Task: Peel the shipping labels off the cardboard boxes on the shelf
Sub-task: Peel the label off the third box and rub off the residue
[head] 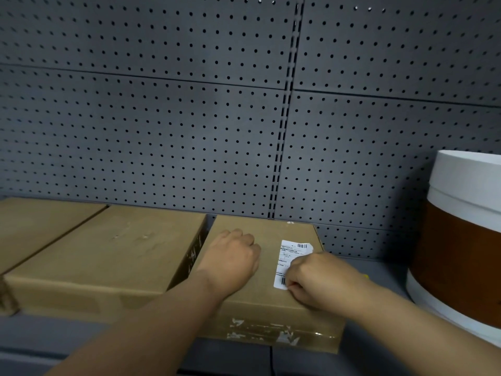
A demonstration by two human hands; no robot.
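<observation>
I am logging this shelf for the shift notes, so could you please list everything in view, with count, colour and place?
cardboard boxes: three, brown, side by side on the shelf, left to centre.
shipping label: one, white with barcodes, on top of the rightmost box, its far right corner lifted.
label residue: white torn patches on that box's front face.
round container: one, white with a brown band, right edge.
pegboard: grey perforated panels behind the shelf.
shelf: grey, under the boxes.
left hand: fingers curled, resting on the rightmost box.
right hand: pinching the label's near edge.
</observation>
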